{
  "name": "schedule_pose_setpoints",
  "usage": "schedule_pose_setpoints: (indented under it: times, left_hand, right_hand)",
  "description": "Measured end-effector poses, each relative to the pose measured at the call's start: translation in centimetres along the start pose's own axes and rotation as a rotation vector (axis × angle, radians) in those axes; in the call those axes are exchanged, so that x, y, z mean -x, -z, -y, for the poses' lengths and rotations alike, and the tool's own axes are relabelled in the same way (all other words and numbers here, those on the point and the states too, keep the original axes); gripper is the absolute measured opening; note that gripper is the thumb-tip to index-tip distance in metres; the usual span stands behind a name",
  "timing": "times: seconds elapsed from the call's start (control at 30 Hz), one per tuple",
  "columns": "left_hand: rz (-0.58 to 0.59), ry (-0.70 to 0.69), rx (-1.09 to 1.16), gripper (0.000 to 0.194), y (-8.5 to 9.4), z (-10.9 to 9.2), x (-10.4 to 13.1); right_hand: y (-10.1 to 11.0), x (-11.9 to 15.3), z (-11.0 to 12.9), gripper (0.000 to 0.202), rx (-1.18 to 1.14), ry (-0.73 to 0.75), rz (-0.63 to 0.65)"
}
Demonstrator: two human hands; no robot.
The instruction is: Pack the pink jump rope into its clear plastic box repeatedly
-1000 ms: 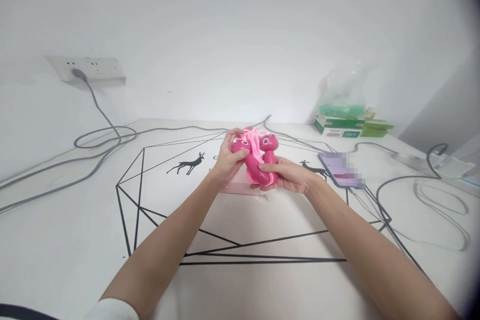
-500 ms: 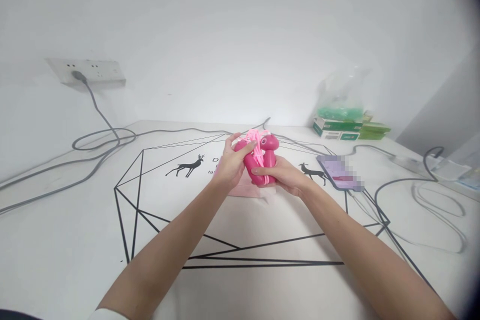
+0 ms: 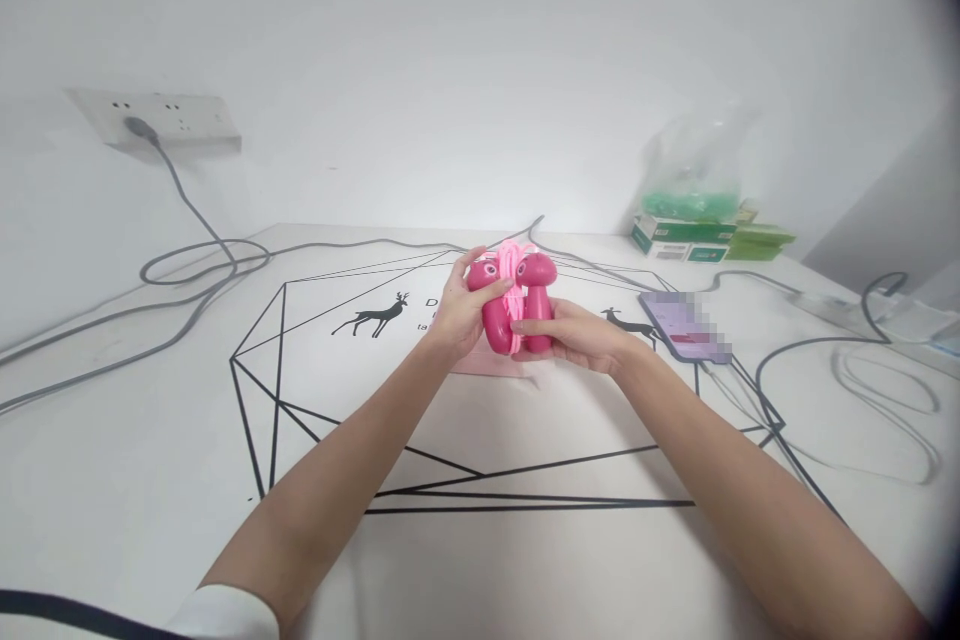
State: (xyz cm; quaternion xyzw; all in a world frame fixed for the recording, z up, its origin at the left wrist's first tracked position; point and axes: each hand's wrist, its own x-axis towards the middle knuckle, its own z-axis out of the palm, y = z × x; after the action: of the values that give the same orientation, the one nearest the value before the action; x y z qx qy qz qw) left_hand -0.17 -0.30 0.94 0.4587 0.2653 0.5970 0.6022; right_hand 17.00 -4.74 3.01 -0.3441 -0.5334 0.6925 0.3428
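Two dark pink handles with rounded, eyed heads are held side by side above the table, the left handle (image 3: 496, 322) tilted and the right handle (image 3: 538, 305) nearly upright. A bundle of light pink cord (image 3: 513, 265) lies between them. My left hand (image 3: 459, 305) grips the left handle, its thumb reaching across to the cord. My right hand (image 3: 574, 332) is closed around the lower part of the right handle, fingers touching the cord. Beneath the hands a flat pale pink item (image 3: 487, 362) rests on the table, partly hidden.
A phone (image 3: 684, 328) lies at the right, near loose cables (image 3: 765, 370). Green and white boxes (image 3: 684, 235) with a plastic bag (image 3: 694, 170) on top stand at the back right. More cable (image 3: 202, 295) loops at the left, below a wall socket (image 3: 184, 120).
The right handle has turned more upright and the left handle's eyed head now shows. My hands still hold both handles. The view has tipped slightly.
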Motion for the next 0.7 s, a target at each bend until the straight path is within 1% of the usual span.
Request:
schedule_pose_setpoints:
  times: [0.1,0.23,0.3,0.4,0.57,0.7]
  left_hand:
    - [0.061,0.007,0.013,0.069,0.3,-0.1,0.0]
    - [0.155,-0.038,0.029,0.067,0.6,-0.2,-0.1]
    - [0.194,-0.051,0.034,0.066,0.7,-0.3,-0.1]
    - [0.241,-0.053,0.026,0.067,0.9,-0.4,-0.1]
    - [0.309,-0.084,0.004,0.067,0.9,-1.0,-0.2]
    - [0.336,-0.111,-0.009,0.068,0.7,-1.3,-0.1]
  right_hand:
    - [0.4,0.2,0.3,0.031,-0.030,-0.042,0.046]
    - [0.6,0.3,0.4,0.016,-0.080,-0.033,0.043]
    - [0.5,0.3,0.4,0.017,-0.108,-0.027,0.059]
    - [0.4,0.4,0.4,0.023,-0.121,-0.037,0.090]
    - [0.4,0.3,0.1,0.021,-0.115,-0.073,0.068]
    - [0.4,0.0,-0.5,0.023,-0.147,-0.067,0.067]
